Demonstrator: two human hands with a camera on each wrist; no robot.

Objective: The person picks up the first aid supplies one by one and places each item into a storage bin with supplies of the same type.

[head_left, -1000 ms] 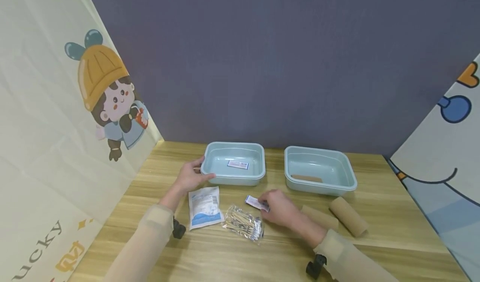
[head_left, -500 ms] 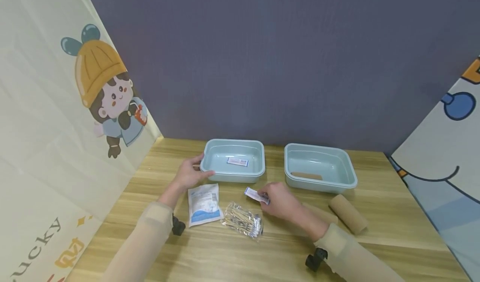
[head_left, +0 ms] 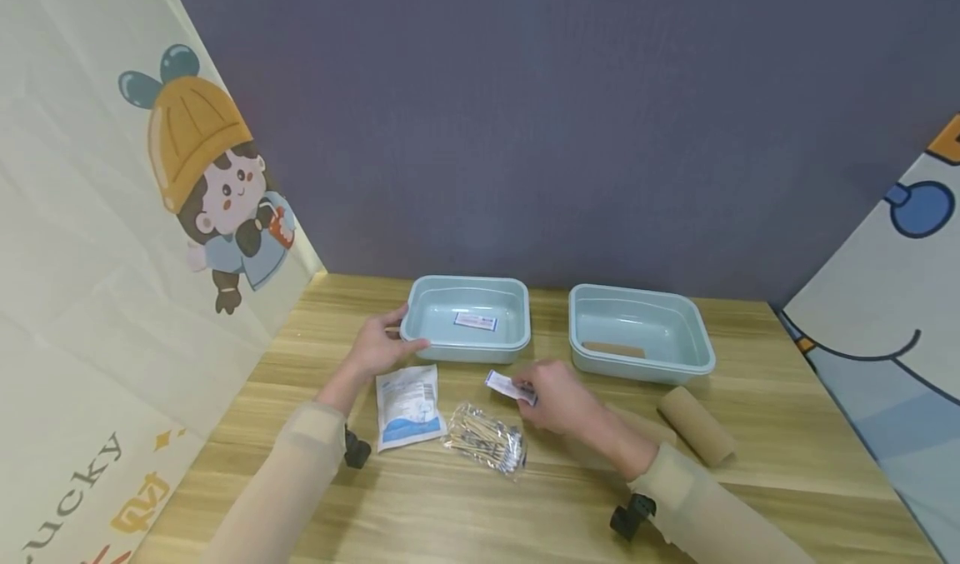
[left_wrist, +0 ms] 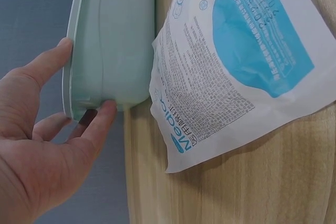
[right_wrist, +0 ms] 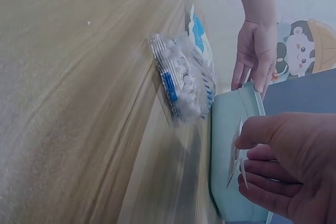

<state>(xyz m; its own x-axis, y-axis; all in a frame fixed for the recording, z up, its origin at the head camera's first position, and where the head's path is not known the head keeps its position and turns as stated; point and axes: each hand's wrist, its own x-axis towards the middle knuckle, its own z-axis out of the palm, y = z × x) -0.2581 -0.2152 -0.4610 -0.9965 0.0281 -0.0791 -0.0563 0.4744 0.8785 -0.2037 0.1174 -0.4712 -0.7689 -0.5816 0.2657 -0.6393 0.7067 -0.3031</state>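
My left hand (head_left: 380, 346) holds the near left corner of a pale blue plastic bin (head_left: 465, 352), thumb on its front wall and fingers at its side. Inside that bin lies a wrapped adhesive bandage (head_left: 476, 321). Between thumb and fingers, my right hand (head_left: 556, 397) pinches another wrapped adhesive bandage (head_left: 504, 384), in front of the bin. In the right wrist view this bandage (right_wrist: 234, 153) is seen nearly edge-on. A white and blue medical packet (left_wrist: 210, 77) lies below my left hand. Beside it is a clear bag of cotton swabs (head_left: 485, 439).
A second pale blue bin (head_left: 643, 367) stands to the right with a flat brown piece (head_left: 613, 350) inside. Two cardboard tubes (head_left: 697, 426) lie in front of it, one partly behind my right forearm. A dark panel (head_left: 570, 131) rises behind the wooden table (head_left: 450, 514).
The right hand has raised the pinched bandage slightly and shifted it a little left, towards the left bin. The left hand stays on the bin. The head view has tilted slightly.
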